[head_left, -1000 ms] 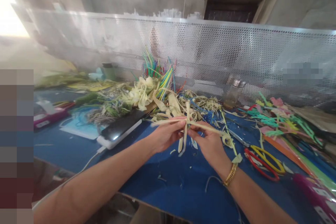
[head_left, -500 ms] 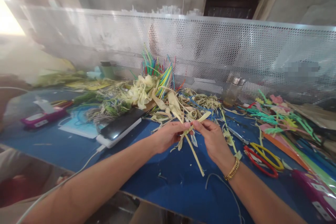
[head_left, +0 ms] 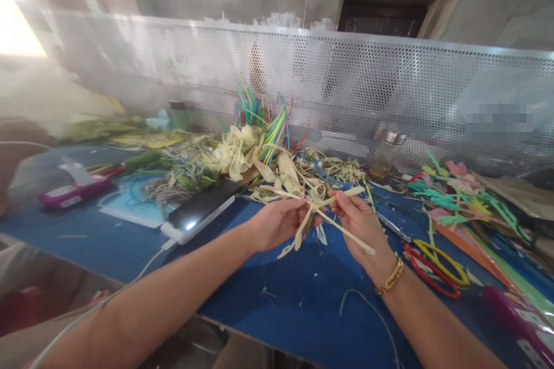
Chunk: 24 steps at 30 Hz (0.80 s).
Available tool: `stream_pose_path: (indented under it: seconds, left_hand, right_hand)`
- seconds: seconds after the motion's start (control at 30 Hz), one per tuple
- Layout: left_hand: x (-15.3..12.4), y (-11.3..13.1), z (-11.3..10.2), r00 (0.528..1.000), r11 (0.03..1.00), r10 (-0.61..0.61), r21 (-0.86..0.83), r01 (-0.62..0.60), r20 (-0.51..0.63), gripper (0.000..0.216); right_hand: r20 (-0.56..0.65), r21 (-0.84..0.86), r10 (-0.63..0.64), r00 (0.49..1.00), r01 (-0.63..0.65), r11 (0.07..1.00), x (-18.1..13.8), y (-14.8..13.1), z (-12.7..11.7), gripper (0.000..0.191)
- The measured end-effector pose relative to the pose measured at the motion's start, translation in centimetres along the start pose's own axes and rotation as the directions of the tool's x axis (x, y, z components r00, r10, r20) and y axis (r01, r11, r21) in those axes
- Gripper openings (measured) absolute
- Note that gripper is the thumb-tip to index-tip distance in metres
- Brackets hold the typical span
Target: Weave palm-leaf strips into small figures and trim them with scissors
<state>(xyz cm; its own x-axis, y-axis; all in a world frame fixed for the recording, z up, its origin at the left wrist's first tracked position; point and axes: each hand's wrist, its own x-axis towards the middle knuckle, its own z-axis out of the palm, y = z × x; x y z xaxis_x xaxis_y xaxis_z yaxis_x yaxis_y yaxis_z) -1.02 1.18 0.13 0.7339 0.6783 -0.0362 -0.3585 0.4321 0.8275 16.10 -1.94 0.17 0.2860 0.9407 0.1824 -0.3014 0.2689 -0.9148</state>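
Note:
Over the blue table my left hand [head_left: 281, 222] pinches pale dried leaf strips, perhaps corn husk, where they cross; its fingertips are partly hidden. My right hand [head_left: 355, 220] is closed on the end of one pale leaf strip [head_left: 325, 203], whose broad tip sticks out past the fingers. A narrow strip [head_left: 348, 232] runs from the crossing down to the right, in front of my right palm. Drooping dry leaf pieces [head_left: 303, 233] hang below my left fingers. Just behind the hands lies a heap of dried leaves [head_left: 288, 173].
Red-and-yellow-handled scissors [head_left: 437, 268] lie to the right, near colourful cut-outs [head_left: 459, 184] and a purple device [head_left: 519, 323]. A glass bottle [head_left: 387, 153] stands at the back. On the left are a phone [head_left: 201, 204] on a cable and another purple device [head_left: 78, 187]. A perforated metal screen [head_left: 367, 69] borders the table.
The narrow strip has swung from pointing down toward the table edge to pointing right. My right hand has shifted slightly right, a little away from my left.

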Motion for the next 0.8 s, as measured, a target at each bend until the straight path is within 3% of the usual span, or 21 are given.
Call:
stream_pose_path:
  seconds: [0.1,0.2,0.27,0.4,0.5,0.63,0.8]
  left_hand:
    - [0.1,-0.2,0.0,0.997,0.996,0.064,-0.061,-0.062,0.034,0.023]
    - [0.4,-0.5,0.0,0.986,0.982,0.168,-0.088,-0.168,-0.011,0.038]
    - [0.5,-0.4,-0.1,0.979,0.970,0.201,-0.135,-0.204,-0.035,0.034]
    - [0.4,0.3,-0.7,0.991,0.961,0.130,-0.249,-0.118,0.034,0.026]
    - [0.2,0.4,-0.9,0.992,0.974,0.099,-0.211,-0.081,0.075,0.020]
    - [0.4,-0.4,-0.6,0.983,0.979,0.182,-0.090,-0.183,-0.022,0.036]
    - [0.8,-0.7,-0.2,0.957,0.973,0.231,0.033,-0.229,-0.176,0.033]
  right_hand:
    - [-0.025,0.104,-0.002,1.000,0.005,0.995,-0.1,-0.2,0.1,0.016]
    - [-0.029,0.150,0.007,1.000,-0.003,0.989,-0.6,-0.5,0.6,0.014]
    - [-0.025,0.183,0.023,0.999,-0.018,0.983,-1.0,-0.8,0.8,0.013]
    - [-0.010,0.279,0.063,0.998,-0.058,0.958,-0.8,-1.4,0.6,0.010]
    - [0.009,0.327,0.059,0.998,-0.059,0.943,-0.3,-1.6,0.0,0.011]
    - [0.068,0.284,0.026,0.997,-0.045,0.958,-0.1,-1.1,-0.2,0.013]
    - [0.126,0.166,-0.051,0.991,0.030,0.986,-0.4,-0.6,0.0,0.012]
